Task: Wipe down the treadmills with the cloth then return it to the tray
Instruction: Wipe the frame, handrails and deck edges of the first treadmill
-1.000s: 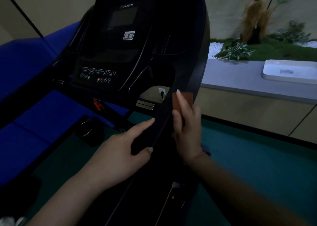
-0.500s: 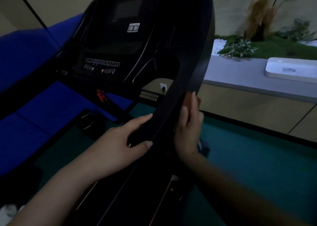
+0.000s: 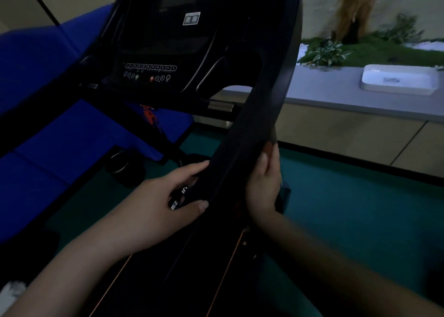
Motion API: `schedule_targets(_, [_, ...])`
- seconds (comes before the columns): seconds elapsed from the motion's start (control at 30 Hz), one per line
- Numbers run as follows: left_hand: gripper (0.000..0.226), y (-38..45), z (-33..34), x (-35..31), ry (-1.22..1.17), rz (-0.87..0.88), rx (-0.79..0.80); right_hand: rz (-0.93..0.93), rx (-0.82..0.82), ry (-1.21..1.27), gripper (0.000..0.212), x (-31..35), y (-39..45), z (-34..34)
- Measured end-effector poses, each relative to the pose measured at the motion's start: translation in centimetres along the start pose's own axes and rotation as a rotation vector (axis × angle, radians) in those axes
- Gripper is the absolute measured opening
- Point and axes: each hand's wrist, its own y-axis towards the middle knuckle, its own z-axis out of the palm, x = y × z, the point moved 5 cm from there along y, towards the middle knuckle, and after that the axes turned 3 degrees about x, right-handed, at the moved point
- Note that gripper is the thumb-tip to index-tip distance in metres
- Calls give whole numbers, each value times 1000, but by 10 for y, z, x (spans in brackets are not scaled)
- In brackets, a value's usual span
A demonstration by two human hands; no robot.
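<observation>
Right, dim frame, so low confidence on small details. Left hand (image 3: 153, 203) is on the near side of the treadmill's right handrail (image 3: 252, 134), fingers and thumb curled round its lower stretch, bracing it. Some white lettering shows on the rail between thumb and fingers; unreadable. Up-left of that hand sits the treadmill console (image 3: 153, 71) with its button row; blue panels beyond it.

Right hand (image 3: 263, 184) is on the rail's far side, fingers straight and pointing up along it, pressing flat. The cloth (image 3: 284, 194) is only partly visible: a dark fold hanging out past the right edge of the palm, and a reddish bit at the fingertips, probably the same cloth, can't confirm. So the cloth is trapped between right palm and rail, not in the tray.

Well off to the upper right of the right hand, the white tray (image 3: 398, 80) sits on the grey counter (image 3: 336, 95), plants behind it.

Judgement: mid-wipe on this rail, task far from done.

Risks:
- Cloth is held by flat pressure only, no pinch. Ease off during a stroke and it slides out, drops to the green floor (image 3: 348, 208).
- The hanging fold could bunch or snag, leaving bare fingers wiping.
- Poor light means missed patches on black plastic.
</observation>
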Motion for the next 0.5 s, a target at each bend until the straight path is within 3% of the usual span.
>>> schedule_targets(0.07, [63,-12,1,6,13,11,4,31,0,-13,48,-5,-11,0])
schedule_targets(0.27, [72,-42,5,30,5,70,12,-174,43,-16,48,-13,-159,5])
schedule_targets(0.4, [69,-65,5,42,-80,103,42,-289,-11,-136,47,6,-106,5])
schedule_targets(0.5, [62,-81,11,52,-185,145,60,-260,15,-165,49,15,-81,3])
